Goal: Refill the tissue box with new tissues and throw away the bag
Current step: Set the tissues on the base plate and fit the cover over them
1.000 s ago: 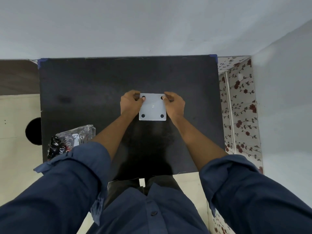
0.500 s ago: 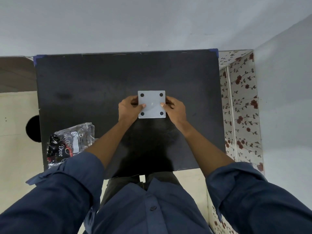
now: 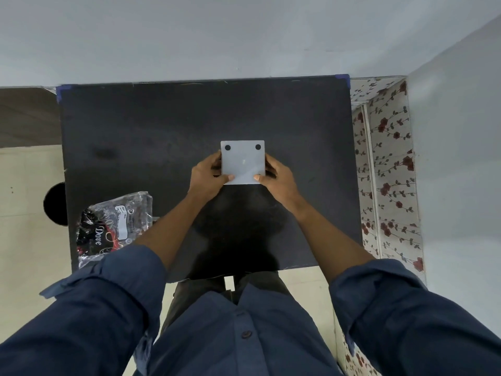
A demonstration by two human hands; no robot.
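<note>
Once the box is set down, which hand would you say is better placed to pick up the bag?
Left hand, probably: the bag lies at the table's near-left edge, on that side. The right hand would have to cross over.

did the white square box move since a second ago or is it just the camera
Cannot tell for the white square box: the head camera shifted. The hands clearly slid along it, from its far corners to its near corners: left hand, right hand.
</note>
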